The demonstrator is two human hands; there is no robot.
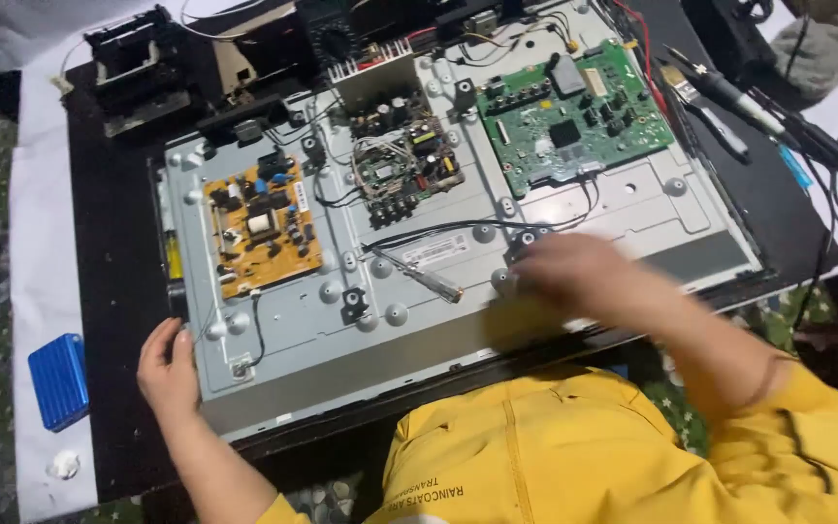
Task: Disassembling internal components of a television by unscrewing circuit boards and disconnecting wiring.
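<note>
Grey metal back panel [574, 209] of an opened television lies flat on the black tabletop [113, 281], carrying yellow, small middle and green circuit boards. Left hand [169, 364] rests half-curled against the panel's near left corner. Right hand [574, 277], blurred, lies on the panel's near edge right of a screwdriver [419, 275]; its grip cannot be told.

Bench clutter around the work

Blue case [58, 380] at left edge, brush [700, 105] and black pen [729, 92] far right (side by side), meter [334, 37] behind.

Left hand [169, 364] at metal television chassis [458, 291] corner, blurred right hand [584, 277] over it.
</note>
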